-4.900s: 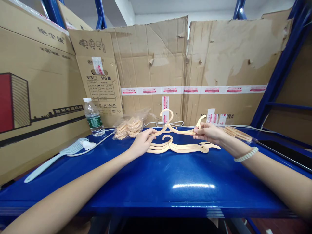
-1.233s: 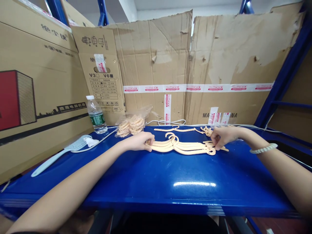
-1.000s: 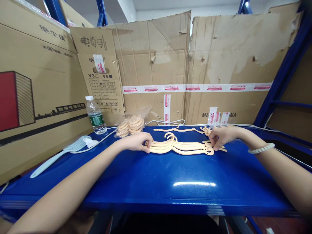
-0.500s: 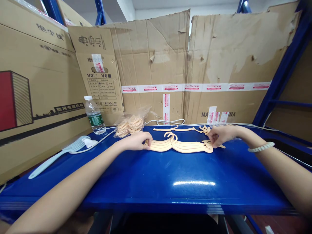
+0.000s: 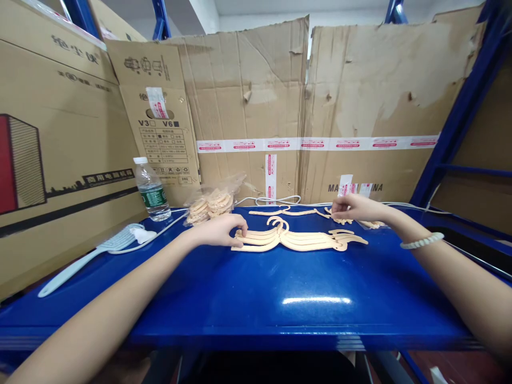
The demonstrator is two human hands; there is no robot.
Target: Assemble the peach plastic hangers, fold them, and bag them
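A row of cream clothes hangers [image 5: 308, 240] lies flat on the blue table, their hooks bunched near the middle. My left hand [image 5: 224, 230] is at their left ends, thumb and fingers apart around the tips of the arms. The nearest hanger's left arm sticks out below the thumb. My right hand [image 5: 352, 207] is beyond the row's right end, fingers curled down over a small pile of cream pieces [image 5: 342, 220]. Its fingertips are partly hidden, and what they grip cannot be made out. Behind the row lies another cream hanger [image 5: 288, 212].
A clear bag of cream pieces [image 5: 212, 205] lies behind my left hand. To the left stand a water bottle [image 5: 152, 191] and a pale blue brush [image 5: 92, 256]. A white cable [image 5: 276, 200] runs along the back, before cardboard walls [image 5: 248, 69]. The blue table's [image 5: 240, 298] front edge is near me.
My right hand has left the right ends of the hangers and moved back to the small pile. My left fingers have loosened, and the nearest hanger's left arm has separated from the others.
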